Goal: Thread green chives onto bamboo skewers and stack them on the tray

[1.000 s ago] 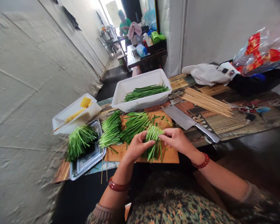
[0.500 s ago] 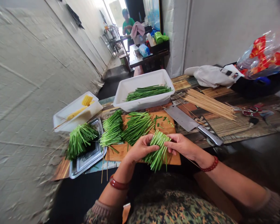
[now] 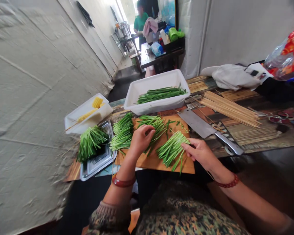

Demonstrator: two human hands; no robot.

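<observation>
My right hand [image 3: 198,151] grips a skewer of cut garlic chives [image 3: 172,147], the stalks lying side by side across the stick. The bare end of the stick runs back under my wrist. My left hand [image 3: 142,137] is over the loose chive pile [image 3: 156,125] on the wooden cutting board [image 3: 147,160]. Its fingers are curled with the thumb near them; whether a stalk is between them I cannot make out. Left of the pile lies a bunch of chives on skewers [image 3: 122,132]. Another bunch of chives [image 3: 90,142] rests on a metal tray [image 3: 98,168].
A cleaver [image 3: 198,124] lies right of the board, beside bare bamboo skewers [image 3: 231,109]. Behind stands a white tub [image 3: 156,106] of long chives; a smaller tub [image 3: 73,120] holds corn [image 3: 97,102]. A cap [image 3: 232,76] lies at back right. A person [image 3: 140,21] stands far off.
My left hand has let go of the skewered chives and moved left to the loose pile. My right hand still holds the skewer. The view has shifted slightly.
</observation>
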